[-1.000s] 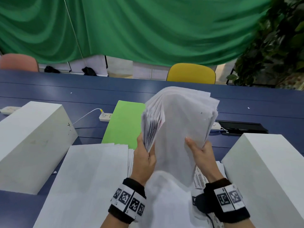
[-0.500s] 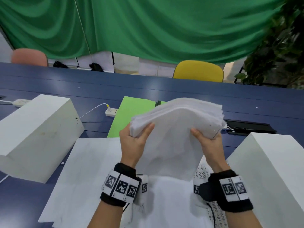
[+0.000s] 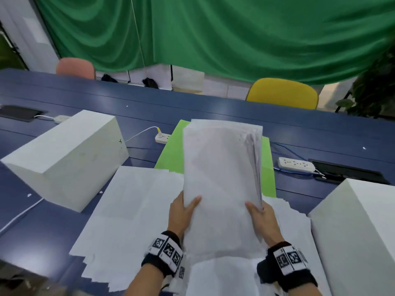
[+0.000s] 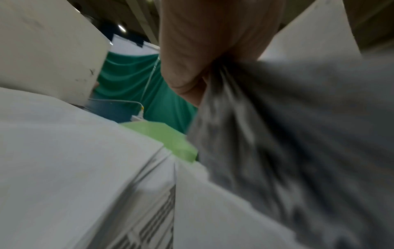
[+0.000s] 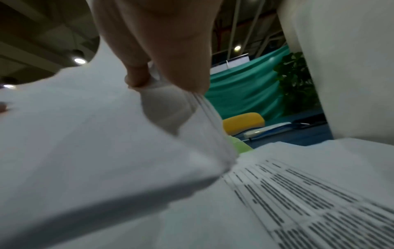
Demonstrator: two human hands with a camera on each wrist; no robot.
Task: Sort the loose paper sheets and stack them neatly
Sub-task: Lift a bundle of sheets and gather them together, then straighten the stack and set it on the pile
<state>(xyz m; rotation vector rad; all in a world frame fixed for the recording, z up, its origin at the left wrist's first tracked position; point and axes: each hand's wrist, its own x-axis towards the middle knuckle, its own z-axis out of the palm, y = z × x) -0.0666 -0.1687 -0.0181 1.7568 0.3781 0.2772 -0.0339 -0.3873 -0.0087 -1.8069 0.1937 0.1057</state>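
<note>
The paper stack (image 3: 222, 178), bowed and bunched a moment ago, now stands flat mid-frame over loose sheets (image 3: 132, 210); left hand (image 3: 181, 212) and right hand (image 3: 261, 216) each clamp a lower side

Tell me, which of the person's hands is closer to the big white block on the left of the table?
Left. The left hand grips the held paper stack on its side toward the white block; the right hand grips the stack's far side.
</note>
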